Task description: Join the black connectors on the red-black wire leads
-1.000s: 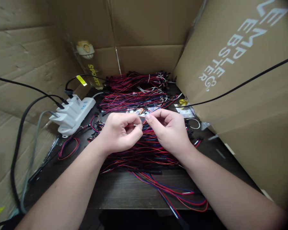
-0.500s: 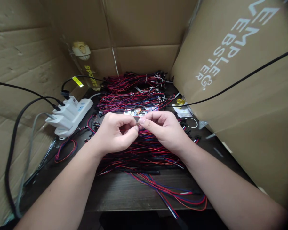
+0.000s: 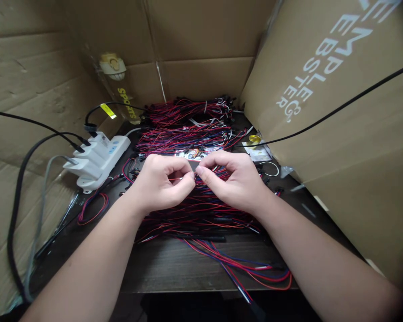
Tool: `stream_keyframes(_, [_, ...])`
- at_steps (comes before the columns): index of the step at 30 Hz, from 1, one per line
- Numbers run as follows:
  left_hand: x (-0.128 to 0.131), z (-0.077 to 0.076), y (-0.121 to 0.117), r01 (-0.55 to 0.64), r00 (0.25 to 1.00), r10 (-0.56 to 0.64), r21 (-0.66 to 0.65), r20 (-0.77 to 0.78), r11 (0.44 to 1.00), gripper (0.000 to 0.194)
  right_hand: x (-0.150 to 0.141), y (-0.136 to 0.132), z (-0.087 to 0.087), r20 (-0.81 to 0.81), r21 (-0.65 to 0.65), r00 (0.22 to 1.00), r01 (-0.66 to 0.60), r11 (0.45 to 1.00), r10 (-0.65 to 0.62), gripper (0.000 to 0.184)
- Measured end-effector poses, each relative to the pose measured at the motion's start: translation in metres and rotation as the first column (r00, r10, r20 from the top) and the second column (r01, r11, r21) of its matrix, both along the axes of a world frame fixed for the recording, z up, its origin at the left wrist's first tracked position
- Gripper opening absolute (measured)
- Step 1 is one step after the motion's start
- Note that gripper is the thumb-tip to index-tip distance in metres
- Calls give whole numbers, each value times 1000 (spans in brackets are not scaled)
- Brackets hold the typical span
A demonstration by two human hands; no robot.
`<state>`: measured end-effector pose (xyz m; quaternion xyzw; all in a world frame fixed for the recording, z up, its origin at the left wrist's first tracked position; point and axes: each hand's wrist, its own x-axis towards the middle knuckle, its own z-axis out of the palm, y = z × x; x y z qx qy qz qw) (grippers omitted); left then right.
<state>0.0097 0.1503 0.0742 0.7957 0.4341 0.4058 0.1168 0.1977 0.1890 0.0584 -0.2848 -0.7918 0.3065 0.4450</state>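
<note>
Above the middle of the wire pile, my left hand [image 3: 166,183] is pinched closed on a thin orange-red wire [image 3: 176,179], which shows inside the curl of its fingers. My right hand [image 3: 233,179] is also pinched closed, its thumb and index fingertips almost meeting those of the left. What sits between the right fingertips is too small and covered to make out. Beneath both hands lies a thick heap of red, blue and black wires [image 3: 201,208]. A looser bundle of red, blue and orange wires [image 3: 242,264] trails toward the table's front edge.
Two more wire bundles [image 3: 188,112] lie at the back. A white power strip [image 3: 102,163] with plugged-in cords stands left. Cardboard walls [image 3: 201,36] enclose the dark table [image 3: 161,268]. A black cable [image 3: 322,118] crosses on the right, near a yellow roll [image 3: 255,139].
The hands stay close together, with their fingertips slightly shifted and the right hand a little higher. The view has moved slightly.
</note>
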Motion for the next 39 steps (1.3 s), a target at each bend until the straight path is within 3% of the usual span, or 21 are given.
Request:
stream_keyframes(2, [0, 0, 0, 7, 1000, -7, 14, -6, 1000, 18, 1, -1, 0, 13, 83, 1000, 3, 997, -4, 11])
stream_keyframes(5, [2, -1, 0, 17, 1000, -16, 45, -16, 999, 18, -1, -2, -1, 8, 92, 999, 31, 995, -32, 12])
stream_keyframes(17, [8, -10, 2, 38, 994, -19, 188, -103, 982, 22, -14, -10, -1, -28, -166, 976, 209, 964, -217, 17])
stream_keyframes(23, [4, -6, 1, -50, 999, 51, 125, -2, 991, 19, -3, 1, 1, -50, -254, 997, -65, 965, 54, 22])
stream_keyframes(26, [1, -4, 1, -82, 996, 79, 95, 29, 992, 18, -1, 4, 0, -115, -313, 978, -201, 928, 173, 20])
stream_keyframes(30, [1, -1, 0, -89, 995, 85, 70, 50, 994, 17, -1, 6, -2, -318, -531, 924, -357, 769, 211, 20])
stream_keyframes(32, [1, 0, -1, -82, 996, 78, 68, 53, 994, 18, -2, 6, -3, -409, -594, 890, -426, 682, 200, 18])
stream_keyframes(34, [1, 0, -1, -81, 996, 77, 76, 51, 994, 19, -3, 6, -3, -454, -616, 870, -464, 637, 194, 17])
stream_keyframes(36, [1, 0, -1, -88, 995, 84, 81, 45, 993, 19, -3, 5, -3, -456, -607, 867, -469, 641, 202, 17])
stream_keyframes(39, [0, -2, 0, -104, 994, 100, 93, 45, 990, 19, -2, 6, -5, -331, -539, 922, -357, 762, 198, 20])
